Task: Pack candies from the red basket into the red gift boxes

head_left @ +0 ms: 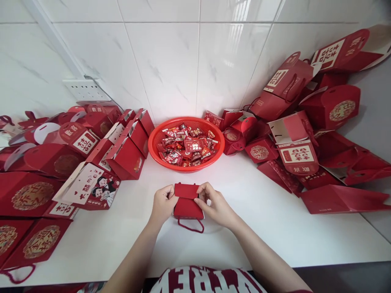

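Note:
A small red gift box (pixel 189 207) with a dark red cord handle (pixel 191 228) stands on the white table in front of me. Its top flaps face up, with a slit between them. My left hand (pixel 164 203) has its fingers curled against the box's left side and grips it there. At the right side, my right hand (pixel 215 202) pinches the edge of the upper flap (pixel 187 190) between thumb and fingers. Just beyond the box sits a red plastic basket (pixel 152 151) full of wrapped candies (pixel 192 146).
Red gift boxes (pixel 125 156) stand in rows along the left. More red boxes (pixel 297 152) are piled loosely on the right against the wall. A white tiled wall (pixel 171 61) closes off the back, with a socket strip (pixel 87 90) at left. The white table (pixel 244 244) ends near my body.

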### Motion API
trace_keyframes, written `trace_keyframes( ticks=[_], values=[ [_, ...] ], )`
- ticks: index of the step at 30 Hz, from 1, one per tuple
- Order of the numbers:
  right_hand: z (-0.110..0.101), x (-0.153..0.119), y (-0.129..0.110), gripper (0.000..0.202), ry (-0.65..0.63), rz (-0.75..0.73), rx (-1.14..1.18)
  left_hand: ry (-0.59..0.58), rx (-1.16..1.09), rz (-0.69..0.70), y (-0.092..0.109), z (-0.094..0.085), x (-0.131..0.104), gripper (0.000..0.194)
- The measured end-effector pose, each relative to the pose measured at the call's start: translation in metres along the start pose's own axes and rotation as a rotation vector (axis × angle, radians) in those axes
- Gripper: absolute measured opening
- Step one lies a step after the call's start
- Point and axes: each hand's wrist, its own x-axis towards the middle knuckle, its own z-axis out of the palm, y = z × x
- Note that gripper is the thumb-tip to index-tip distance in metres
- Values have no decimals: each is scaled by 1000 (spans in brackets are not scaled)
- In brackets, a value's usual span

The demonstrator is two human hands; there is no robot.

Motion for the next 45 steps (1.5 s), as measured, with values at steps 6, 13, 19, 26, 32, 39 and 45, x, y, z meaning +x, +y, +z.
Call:
trace_keyframes(
  ticks=[6,13,19,26,32,39,45],
  values=[
    [-6,-7,9,17,73,-218,-158,46,-175,61,-10,5,-5,18],
    [-24,-5,6,36,64,-383,-313,-108,-188,131,-13,3,-12,29],
    [-25,-4,11,49,-36,-198,-287,-165,-103,122,-8,5,-11,43],
    [-13,-2,6,36,-6,-116,-189,-157,-118,-38,-7,7,-7,32],
    [-20,-5,6,45,-84,-123,-174,94,47,118,-5,5,-3,23],
    [-27,-5,7,92,-153,-140,-288,117,-110,231,-3,8,-2,20],
    [-32,-5,7,114,-264,-190,-393,41,-64,244,-4,4,-3,25]
  ],
)
